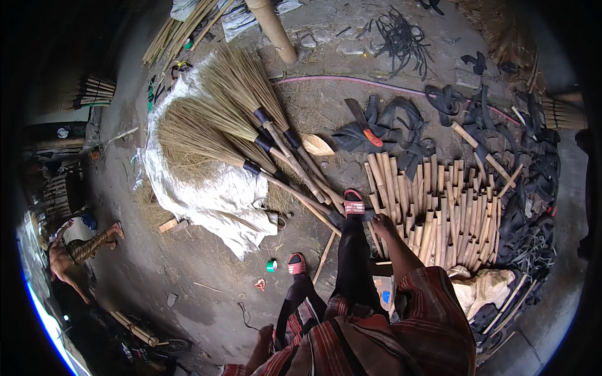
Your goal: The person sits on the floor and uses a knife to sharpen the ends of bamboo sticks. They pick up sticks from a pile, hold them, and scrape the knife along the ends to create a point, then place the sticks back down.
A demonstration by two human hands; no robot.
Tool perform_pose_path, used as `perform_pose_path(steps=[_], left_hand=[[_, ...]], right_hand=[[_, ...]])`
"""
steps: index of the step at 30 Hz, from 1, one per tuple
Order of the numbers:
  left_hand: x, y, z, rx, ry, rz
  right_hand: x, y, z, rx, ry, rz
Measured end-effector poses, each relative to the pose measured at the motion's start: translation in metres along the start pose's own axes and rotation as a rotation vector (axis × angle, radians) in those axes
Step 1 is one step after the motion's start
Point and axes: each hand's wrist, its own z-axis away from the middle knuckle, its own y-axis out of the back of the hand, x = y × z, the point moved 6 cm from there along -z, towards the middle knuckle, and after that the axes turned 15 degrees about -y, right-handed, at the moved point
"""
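My right hand (pixel 384 227) reaches down beside my right foot, at the near left edge of a bed of upright bamboo sticks (pixel 433 213). Its fingers look closed by a small dark piece next to the red sandal (pixel 353 203); what they grip is too small to name. Low by my left knee hangs my left hand (pixel 264 337), apart from the things on the floor, its fingers too dark to read. Ahead, several grass brooms (pixel 213 128) with black bindings lie partly on a white sack (pixel 207 210), handles toward my feet.
A knife with an orange handle (pixel 371 135) lies by black rubber strips (pixel 407 125). A pink hose (pixel 364 79) crosses the floor behind. Green tape (pixel 271 266) sits near my left foot. Another person (pixel 72 257) is at far left. A bamboo post (pixel 273 31) stands ahead.
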Motion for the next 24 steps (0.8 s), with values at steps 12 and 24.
perform_pose_path(steps=[12, 24], left_hand=[[0.174, -0.054, -0.078, 0.084, 0.324, 0.023], [0.226, -0.033, -0.138, 0.078, 0.367, -0.068]], right_hand=[[-0.104, 0.071, -0.421, 0.325, -0.105, 0.144], [-0.127, 0.03, -0.494, 0.374, -0.235, 0.407]])
